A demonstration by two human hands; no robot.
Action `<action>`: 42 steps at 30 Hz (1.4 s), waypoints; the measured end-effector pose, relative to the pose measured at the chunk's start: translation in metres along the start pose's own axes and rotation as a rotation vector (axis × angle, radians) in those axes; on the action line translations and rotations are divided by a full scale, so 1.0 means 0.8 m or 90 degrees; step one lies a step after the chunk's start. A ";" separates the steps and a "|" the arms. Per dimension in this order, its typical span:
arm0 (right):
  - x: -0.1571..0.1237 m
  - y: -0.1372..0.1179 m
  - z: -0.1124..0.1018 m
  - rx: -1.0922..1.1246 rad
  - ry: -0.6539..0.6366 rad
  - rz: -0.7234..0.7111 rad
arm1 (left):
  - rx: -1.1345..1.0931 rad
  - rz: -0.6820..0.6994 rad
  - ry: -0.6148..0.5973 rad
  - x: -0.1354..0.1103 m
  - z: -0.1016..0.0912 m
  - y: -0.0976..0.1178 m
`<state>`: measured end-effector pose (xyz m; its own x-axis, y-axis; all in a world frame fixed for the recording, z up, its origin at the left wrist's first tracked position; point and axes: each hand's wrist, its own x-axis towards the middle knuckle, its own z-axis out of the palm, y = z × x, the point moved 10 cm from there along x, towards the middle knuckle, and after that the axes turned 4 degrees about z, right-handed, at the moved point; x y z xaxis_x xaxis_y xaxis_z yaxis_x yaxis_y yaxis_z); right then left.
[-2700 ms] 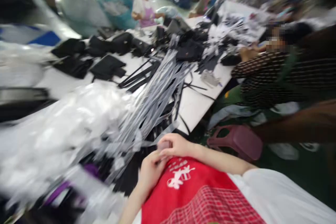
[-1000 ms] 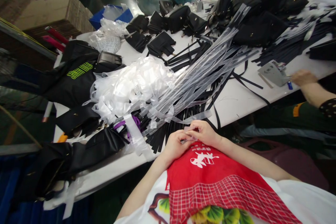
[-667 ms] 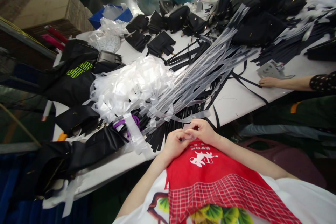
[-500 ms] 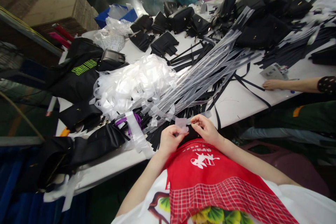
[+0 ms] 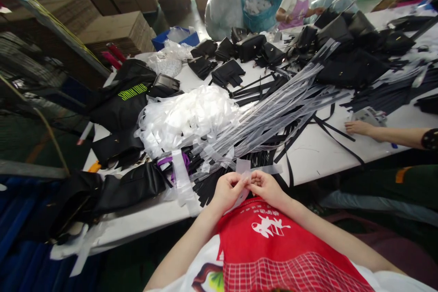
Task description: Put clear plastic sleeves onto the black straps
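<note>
My left hand (image 5: pixel 227 191) and my right hand (image 5: pixel 266 187) meet fingertip to fingertip just on my side of the bundle of clear strips (image 5: pixel 270 107). Each one pinches the clear strip (image 5: pixel 243 167) between thumb and forefinger. The other fingers curl in loosely. That strip stands up a little from my fingertips, and its free end points toward the bundle's near end.

The bundle lies slantwise on the white desk (image 5: pixel 315 155), fanning out toward me. Black straps (image 5: pixel 210 187) stick out from under its near end, just beside my left hand. Against the bundle's left side sits a crumpled heap of white plastic (image 5: pixel 185 118), and a purple band (image 5: pixel 169 161) shows at the near foot of that heap. Beyond the bundle's far end lie small black bags (image 5: pixel 228 72). Well to the right of the bundle, a co-worker's hand (image 5: pixel 357 127) rests flat on the desk. Below my hands, nearer me than the bundle, is my red apron (image 5: pixel 273 246).
</note>
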<state>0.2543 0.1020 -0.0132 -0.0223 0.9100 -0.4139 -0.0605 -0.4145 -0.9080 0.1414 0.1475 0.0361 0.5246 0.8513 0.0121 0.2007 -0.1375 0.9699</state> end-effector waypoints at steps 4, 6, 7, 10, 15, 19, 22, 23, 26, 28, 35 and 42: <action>0.002 -0.011 -0.004 -0.005 0.027 -0.026 | 0.017 0.037 0.027 0.005 -0.015 0.009; 0.001 -0.015 -0.010 -0.023 0.049 -0.044 | 0.019 0.038 0.023 0.008 -0.016 0.010; 0.001 -0.015 -0.014 -0.030 0.062 -0.049 | 0.019 0.034 0.019 0.009 -0.015 0.010; -0.001 -0.011 -0.030 -0.037 0.114 -0.044 | -0.002 0.019 0.023 0.011 -0.014 0.008; -0.009 -0.025 -0.030 -0.053 0.080 -0.108 | -0.030 -0.002 0.079 0.011 -0.022 0.007; -0.020 -0.041 0.008 -0.151 -0.083 -0.168 | -0.015 -0.036 0.063 0.007 -0.013 -0.001; -0.024 -0.038 0.022 -0.155 -0.138 -0.160 | 0.003 -0.005 0.037 0.005 -0.005 0.004; -0.024 -0.037 0.022 -0.162 -0.134 -0.159 | 0.012 0.022 0.025 0.005 -0.003 0.009; -0.025 -0.038 0.021 -0.222 -0.105 -0.182 | 0.035 0.073 0.023 0.006 -0.008 0.023; -0.028 -0.042 0.023 -0.259 -0.104 -0.202 | 0.052 0.068 0.034 0.007 -0.015 0.026; -0.035 -0.054 0.024 -0.259 -0.092 -0.234 | 0.107 0.104 0.064 0.002 -0.020 0.038; -0.036 -0.051 0.018 -0.248 -0.072 -0.239 | 0.174 0.222 0.068 -0.005 -0.009 0.060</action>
<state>0.2428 0.0926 0.0364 -0.1781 0.9818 -0.0666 0.2891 -0.0125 -0.9572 0.1431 0.1414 0.0843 0.5145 0.7759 0.3649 0.2466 -0.5415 0.8037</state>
